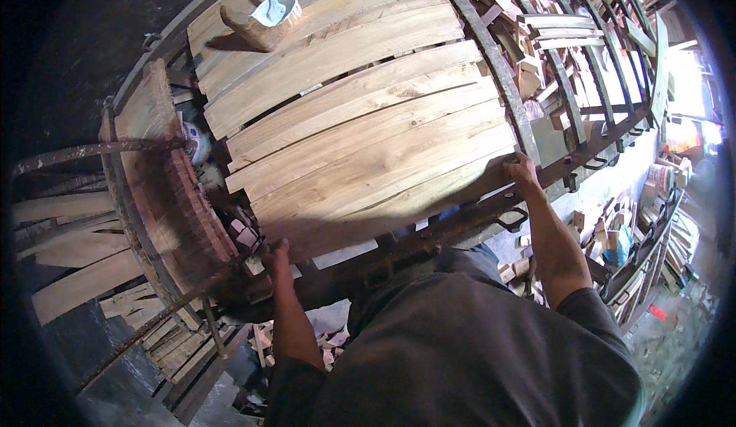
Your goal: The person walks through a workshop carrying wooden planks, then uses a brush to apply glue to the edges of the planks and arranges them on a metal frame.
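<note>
The right hand [523,172] is curling nearly closed on the nearest pale board [414,198]; the left hand [277,257] is resting at its other end, its grip unclear. Ahead of both, a row of boards [345,93] is looking mostly laid, gaps apparently remaining. A metal rack [586,153] is supporting them; offcuts [529,67] are piling beyond the right hand.

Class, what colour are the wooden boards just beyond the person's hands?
The wooden boards are pale tan with darker grain streaks, best seen in the head view.

Dark grey short-sleeved shirt [468,343] — dark bluish trousers [469,261] — bare forearms [563,254] and hands [523,174]
</note>
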Action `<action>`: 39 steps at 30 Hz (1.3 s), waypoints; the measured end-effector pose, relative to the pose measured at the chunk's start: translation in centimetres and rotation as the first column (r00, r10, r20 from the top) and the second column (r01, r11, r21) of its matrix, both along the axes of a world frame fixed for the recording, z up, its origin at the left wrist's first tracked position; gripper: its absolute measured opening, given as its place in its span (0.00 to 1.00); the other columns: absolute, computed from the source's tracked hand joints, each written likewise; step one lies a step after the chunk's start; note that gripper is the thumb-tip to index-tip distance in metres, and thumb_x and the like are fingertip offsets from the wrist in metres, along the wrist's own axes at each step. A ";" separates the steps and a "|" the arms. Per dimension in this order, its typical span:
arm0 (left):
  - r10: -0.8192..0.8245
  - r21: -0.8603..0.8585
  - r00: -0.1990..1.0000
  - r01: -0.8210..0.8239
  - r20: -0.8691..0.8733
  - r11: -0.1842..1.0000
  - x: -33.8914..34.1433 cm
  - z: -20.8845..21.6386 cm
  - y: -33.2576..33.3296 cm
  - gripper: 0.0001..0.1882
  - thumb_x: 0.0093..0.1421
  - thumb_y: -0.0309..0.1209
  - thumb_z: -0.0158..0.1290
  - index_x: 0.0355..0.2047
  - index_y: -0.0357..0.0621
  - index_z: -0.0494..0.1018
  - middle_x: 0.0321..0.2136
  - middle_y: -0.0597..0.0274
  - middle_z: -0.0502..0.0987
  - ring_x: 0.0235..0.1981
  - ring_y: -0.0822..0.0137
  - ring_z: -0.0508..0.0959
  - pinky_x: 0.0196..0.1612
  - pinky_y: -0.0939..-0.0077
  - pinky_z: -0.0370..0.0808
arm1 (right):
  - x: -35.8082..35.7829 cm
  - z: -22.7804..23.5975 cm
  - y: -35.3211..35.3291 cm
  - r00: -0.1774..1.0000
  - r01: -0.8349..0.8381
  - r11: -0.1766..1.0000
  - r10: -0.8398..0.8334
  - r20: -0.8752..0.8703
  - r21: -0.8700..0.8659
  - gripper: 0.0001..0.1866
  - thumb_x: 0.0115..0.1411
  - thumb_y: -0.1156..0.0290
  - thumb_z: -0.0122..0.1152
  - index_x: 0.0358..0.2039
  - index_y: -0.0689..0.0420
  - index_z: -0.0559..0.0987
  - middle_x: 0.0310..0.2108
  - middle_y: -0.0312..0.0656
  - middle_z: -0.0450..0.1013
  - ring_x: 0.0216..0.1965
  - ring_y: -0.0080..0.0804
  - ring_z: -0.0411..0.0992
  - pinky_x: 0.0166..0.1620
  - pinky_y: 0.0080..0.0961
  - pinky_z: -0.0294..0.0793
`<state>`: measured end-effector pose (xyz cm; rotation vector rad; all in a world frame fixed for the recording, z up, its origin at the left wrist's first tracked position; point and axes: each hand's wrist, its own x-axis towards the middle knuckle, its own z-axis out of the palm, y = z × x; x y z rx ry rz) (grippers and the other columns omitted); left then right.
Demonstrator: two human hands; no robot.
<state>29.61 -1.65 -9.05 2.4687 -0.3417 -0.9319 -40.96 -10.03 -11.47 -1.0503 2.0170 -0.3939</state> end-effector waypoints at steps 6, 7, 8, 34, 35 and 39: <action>-0.171 -0.130 0.922 0.228 0.347 0.965 2.5 0.5 -5.7 0.31 0.56 0.39 0.62 0.55 0.30 0.70 0.50 0.46 0.76 0.49 0.53 0.77 0.53 0.64 0.71 | 1.5 -0.3 -4.7 0.978 -0.062 0.996 0.047 -0.201 -0.069 0.32 0.53 0.62 0.60 0.58 0.62 0.70 0.42 0.60 0.76 0.44 0.56 0.75 0.45 0.43 0.75; -0.209 -0.059 0.888 0.254 0.410 0.965 2.1 1.1 -7.6 0.34 0.56 0.40 0.62 0.57 0.30 0.68 0.52 0.45 0.75 0.51 0.53 0.76 0.55 0.64 0.70 | 3.8 2.9 -6.2 0.947 -0.087 0.993 0.057 -0.316 -0.082 0.32 0.53 0.64 0.59 0.59 0.60 0.69 0.45 0.59 0.75 0.46 0.57 0.74 0.47 0.44 0.74; -0.251 0.012 0.846 0.278 0.471 0.960 1.8 2.1 -9.9 0.36 0.56 0.42 0.62 0.59 0.30 0.66 0.53 0.44 0.75 0.53 0.52 0.75 0.57 0.63 0.69 | 5.0 4.1 -7.2 0.904 -0.110 0.989 0.060 -0.424 -0.096 0.33 0.53 0.66 0.59 0.61 0.59 0.67 0.47 0.59 0.73 0.49 0.57 0.72 0.50 0.45 0.74; -0.391 -0.088 0.825 0.461 0.407 0.883 6.0 2.0 -12.6 0.32 0.60 0.41 0.57 0.57 0.28 0.68 0.49 0.43 0.78 0.49 0.52 0.78 0.54 0.65 0.72 | 9.2 10.0 -8.8 0.814 -0.539 0.792 0.403 -0.418 -0.286 0.32 0.46 0.79 0.54 0.57 0.59 0.70 0.56 0.53 0.67 0.60 0.56 0.62 0.62 0.44 0.63; -0.373 -0.131 0.824 0.464 0.425 0.876 5.8 1.8 -14.2 0.33 0.61 0.42 0.57 0.59 0.29 0.67 0.50 0.44 0.78 0.50 0.51 0.78 0.54 0.65 0.71 | 8.6 9.4 -9.8 0.828 -0.492 0.828 0.351 -0.436 -0.268 0.32 0.48 0.77 0.56 0.58 0.59 0.69 0.57 0.53 0.66 0.61 0.54 0.62 0.63 0.43 0.62; -0.212 -0.286 0.961 0.256 0.175 0.924 7.2 -0.2 -21.4 0.39 0.62 0.48 0.57 0.64 0.32 0.61 0.61 0.49 0.69 0.57 0.55 0.72 0.58 0.63 0.67 | 7.4 7.5 -17.6 0.914 -0.325 0.893 0.212 -0.346 -0.310 0.33 0.53 0.64 0.61 0.60 0.62 0.70 0.51 0.59 0.72 0.55 0.54 0.70 0.59 0.41 0.66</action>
